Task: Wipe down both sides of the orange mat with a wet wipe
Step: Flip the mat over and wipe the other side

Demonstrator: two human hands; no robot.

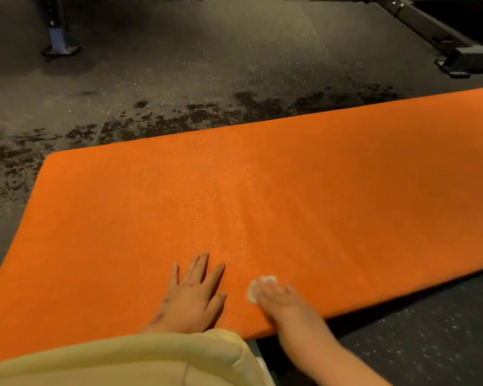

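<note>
Orange mat (290, 190) lies flat on the dark floor (179, 65). Left hand (193, 291) is spread flat on it, probably pinning it so it won't slide. Right hand (278, 300) is on top of the white wipe (265, 282) by the mat's near edge, but it's too blurry to tell if the fingers curl round it.

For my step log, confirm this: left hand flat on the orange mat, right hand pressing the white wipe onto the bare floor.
Not the floor: the head view shows the right hand pressing the white wipe onto the orange mat. The left hand lies flat on the mat.
</note>
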